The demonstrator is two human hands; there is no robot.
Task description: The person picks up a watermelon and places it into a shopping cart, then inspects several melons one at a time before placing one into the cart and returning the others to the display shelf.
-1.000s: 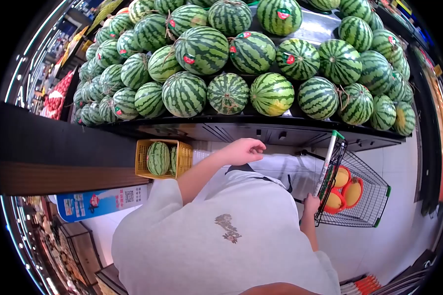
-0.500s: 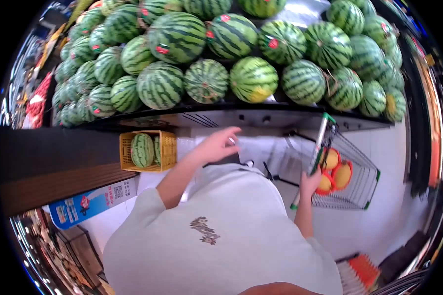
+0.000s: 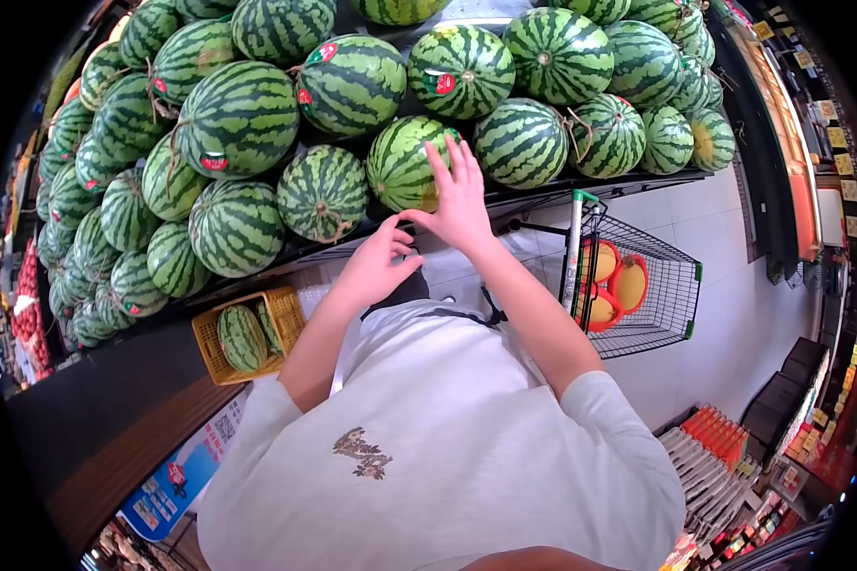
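A watermelon pile (image 3: 241, 119) surrounds the yellow-patched watermelon (image 3: 396, 164), which sits in its front row. The shopping cart (image 3: 638, 328) stands to that melon's right. The melon's long axis is unclear. The right hand (image 3: 458, 207), nearer, overlaps its right side, fingers apart, contact uncertain; the left hand (image 3: 381, 266), loosely curled and bare, is just nearer the body.

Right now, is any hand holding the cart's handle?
No, the handle is bare: the right hand is at a melon, and the left hand is near it.
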